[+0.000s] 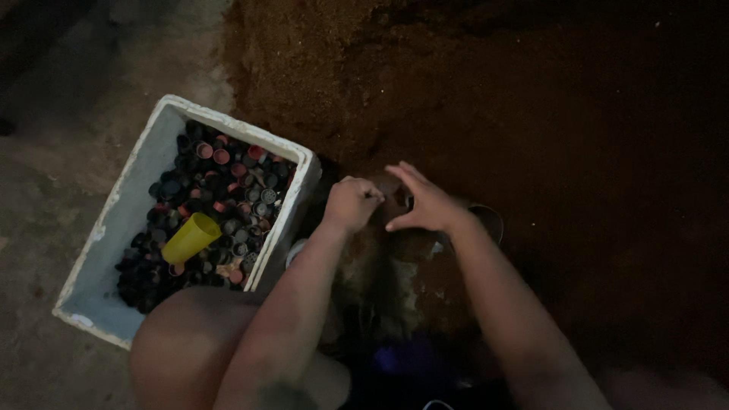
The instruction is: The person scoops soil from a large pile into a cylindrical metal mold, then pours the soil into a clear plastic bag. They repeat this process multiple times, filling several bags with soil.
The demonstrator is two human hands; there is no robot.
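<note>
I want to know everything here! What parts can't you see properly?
- Head view: whatever the left hand pinches is hidden by its curled fingers and the dark.
- The round container beside the right hand is mostly covered by the wrist.
- The small caps in the white box are too blurry to tell apart.

Dim earthen work yard: soil heap [456, 83], concrete floor [45, 182].
</note>
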